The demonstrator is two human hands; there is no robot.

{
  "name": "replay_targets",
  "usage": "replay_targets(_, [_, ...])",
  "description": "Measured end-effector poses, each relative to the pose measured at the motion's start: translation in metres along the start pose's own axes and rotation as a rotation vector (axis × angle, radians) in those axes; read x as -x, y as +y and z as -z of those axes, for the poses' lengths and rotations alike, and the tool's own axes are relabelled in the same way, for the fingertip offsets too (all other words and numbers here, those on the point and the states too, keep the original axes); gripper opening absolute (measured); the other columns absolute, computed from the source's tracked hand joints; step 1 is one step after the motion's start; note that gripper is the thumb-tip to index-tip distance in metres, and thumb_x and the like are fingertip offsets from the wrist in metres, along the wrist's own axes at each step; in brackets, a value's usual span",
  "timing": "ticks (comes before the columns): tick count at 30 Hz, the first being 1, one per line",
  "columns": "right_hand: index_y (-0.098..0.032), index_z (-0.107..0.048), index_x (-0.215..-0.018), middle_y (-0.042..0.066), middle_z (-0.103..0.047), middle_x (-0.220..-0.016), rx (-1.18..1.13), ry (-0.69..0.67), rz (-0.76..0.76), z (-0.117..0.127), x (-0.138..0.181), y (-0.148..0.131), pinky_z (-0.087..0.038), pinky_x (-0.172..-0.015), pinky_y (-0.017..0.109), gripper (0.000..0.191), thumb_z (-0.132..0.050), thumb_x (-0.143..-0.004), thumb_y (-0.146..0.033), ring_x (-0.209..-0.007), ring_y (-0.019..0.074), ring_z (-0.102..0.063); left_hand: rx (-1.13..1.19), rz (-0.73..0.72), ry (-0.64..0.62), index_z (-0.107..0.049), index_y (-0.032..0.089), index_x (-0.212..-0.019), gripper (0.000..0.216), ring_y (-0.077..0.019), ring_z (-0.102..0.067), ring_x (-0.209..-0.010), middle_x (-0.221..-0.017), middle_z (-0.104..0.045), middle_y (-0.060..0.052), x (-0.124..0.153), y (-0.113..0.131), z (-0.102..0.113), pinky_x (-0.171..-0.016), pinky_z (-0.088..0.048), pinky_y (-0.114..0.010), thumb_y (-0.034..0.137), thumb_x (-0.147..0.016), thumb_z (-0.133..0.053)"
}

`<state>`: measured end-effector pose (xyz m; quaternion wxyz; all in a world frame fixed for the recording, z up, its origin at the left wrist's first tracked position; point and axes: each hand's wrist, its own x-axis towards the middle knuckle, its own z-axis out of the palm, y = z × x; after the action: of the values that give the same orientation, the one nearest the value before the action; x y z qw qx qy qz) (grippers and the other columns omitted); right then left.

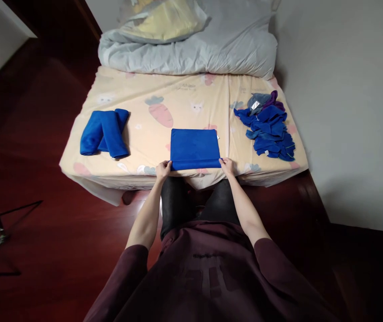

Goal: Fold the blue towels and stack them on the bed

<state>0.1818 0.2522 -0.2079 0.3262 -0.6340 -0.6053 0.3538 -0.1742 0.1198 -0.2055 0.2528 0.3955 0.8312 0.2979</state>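
A blue cloth (pixel 194 147), folded into a flat rectangle, lies on the bed near its front edge. My left hand (pixel 163 170) is closed on the cloth's near left corner. My right hand (pixel 227 166) pinches the near right corner. A small white tag shows at the cloth's far right corner. On the left of the bed lie rolled blue cloths (pixel 105 132), side by side. At the right sits a loose pile of blue and purple cloths (pixel 269 127).
The bed (pixel 178 100) has a cream sheet printed with carrots. A grey duvet (pixel 191 49) and a pillow are bunched at its far end. A white wall runs along the right. Dark red wooden floor lies to the left, with a black metal stand (pixel 0 232).
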Motion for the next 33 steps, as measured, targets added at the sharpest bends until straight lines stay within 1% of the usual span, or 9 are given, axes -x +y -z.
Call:
replay_targets(4, [-0.020, -0.073, -0.084, 0.010, -0.080, -0.086, 0.114, 0.031, -0.012, -0.001, 0.003, -0.008, -0.056, -0.079, 0.031, 0.027, -0.065, -0.090, -0.044, -0.086, 0.0256, -0.075, -0.008, 0.034, 0.012, -0.078, 0.019, -0.092, 0.042, -0.0291, -0.073, -0.096, -0.093, -0.079, -0.013, -0.001, 0.002, -0.002, -0.084, -0.049, -0.033, 0.053, -0.095, -0.054])
replay_targets(8, [-0.020, -0.073, -0.090, 0.011, -0.080, -0.091, 0.223, 0.072, -0.029, -0.006, 0.013, -0.018, -0.053, -0.083, 0.032, 0.026, -0.059, -0.094, -0.041, -0.088, 0.0263, -0.074, 0.027, 0.069, 0.019, -0.078, 0.018, -0.087, 0.043, -0.0296, -0.073, -0.097, -0.094, -0.079, -0.014, -0.002, 0.005, 0.000, -0.083, -0.049, -0.033, 0.055, -0.092, -0.057])
replay_targets(12, [-0.018, -0.072, -0.097, 0.014, -0.079, -0.094, 0.245, 0.160, -0.017, -0.013, 0.023, -0.021, -0.051, -0.085, 0.033, 0.030, -0.052, -0.098, -0.041, -0.089, 0.0268, -0.073, 0.098, 0.108, 0.023, -0.077, 0.017, -0.082, 0.042, -0.0266, -0.073, -0.088, -0.085, -0.078, -0.011, -0.002, 0.005, 0.002, -0.078, -0.049, -0.030, 0.057, -0.087, -0.064])
replay_targets(15, [-0.017, -0.072, -0.095, 0.014, -0.079, -0.091, 0.236, 0.206, 0.017, -0.015, 0.024, -0.017, -0.052, -0.086, 0.034, 0.030, -0.053, -0.098, -0.040, -0.086, 0.0262, -0.073, 0.179, 0.131, 0.032, -0.076, 0.017, -0.079, 0.043, -0.0226, -0.071, -0.080, -0.079, -0.076, -0.008, -0.002, 0.002, 0.002, -0.071, -0.048, -0.027, 0.059, -0.083, -0.068])
replay_targets(19, [-0.019, -0.071, -0.088, 0.011, -0.079, -0.085, 0.190, 0.159, 0.054, -0.012, 0.015, -0.009, -0.055, -0.084, 0.032, 0.027, -0.057, -0.095, -0.041, -0.080, 0.0246, -0.073, 0.260, 0.174, 0.025, -0.076, 0.015, -0.076, 0.045, -0.0190, -0.065, -0.070, -0.071, -0.072, -0.005, -0.006, -0.004, 0.001, -0.063, -0.045, -0.025, 0.060, -0.078, -0.074])
replay_targets(22, [-0.020, -0.072, -0.084, 0.009, -0.078, -0.081, 0.145, 0.106, 0.048, -0.009, 0.006, -0.002, -0.057, -0.081, 0.031, 0.026, -0.060, -0.092, -0.042, -0.076, 0.0239, -0.074, 0.291, 0.181, 0.018, -0.075, 0.014, -0.073, 0.046, -0.0171, -0.062, -0.064, -0.066, -0.067, -0.004, -0.009, -0.007, 0.001, -0.060, -0.044, -0.025, 0.060, -0.075, -0.077])
replay_targets(25, [-0.019, -0.071, -0.083, 0.009, -0.078, -0.078, 0.077, 0.059, 0.041, -0.008, -0.003, 0.004, -0.058, -0.076, 0.032, 0.027, -0.063, -0.090, -0.044, -0.075, 0.0248, -0.074, 0.294, 0.182, 0.024, -0.074, 0.015, -0.071, 0.045, -0.0165, -0.061, -0.064, -0.063, -0.064, -0.002, -0.011, -0.009, 0.001, -0.061, -0.044, -0.026, 0.060, -0.074, -0.079])
replay_targets(28, [-0.018, -0.070, -0.081, 0.010, -0.078, -0.078, 0.015, 0.014, 0.038, -0.007, -0.008, 0.008, -0.058, -0.071, 0.031, 0.028, -0.065, -0.089, -0.045, -0.074, 0.0251, -0.074, 0.298, 0.187, 0.024, -0.074, 0.015, -0.072, 0.046, -0.0173, -0.061, -0.065, -0.062, -0.064, -0.002, -0.011, -0.010, 0.001, -0.061, -0.044, -0.026, 0.060, -0.073, -0.079])
replay_targets(33, [-0.018, -0.071, -0.080, 0.011, -0.079, -0.084, 0.038, -0.011, 0.003, -0.006, -0.011, 0.004, -0.057, -0.075, 0.031, 0.024, -0.068, -0.087, -0.040, -0.080, 0.0253, -0.076, 0.292, 0.201, 0.036, -0.071, 0.016, -0.072, 0.043, -0.0197, -0.064, -0.069, -0.068, -0.068, -0.005, -0.009, -0.007, -0.002, -0.062, -0.045, -0.027, 0.059, -0.073, -0.079])
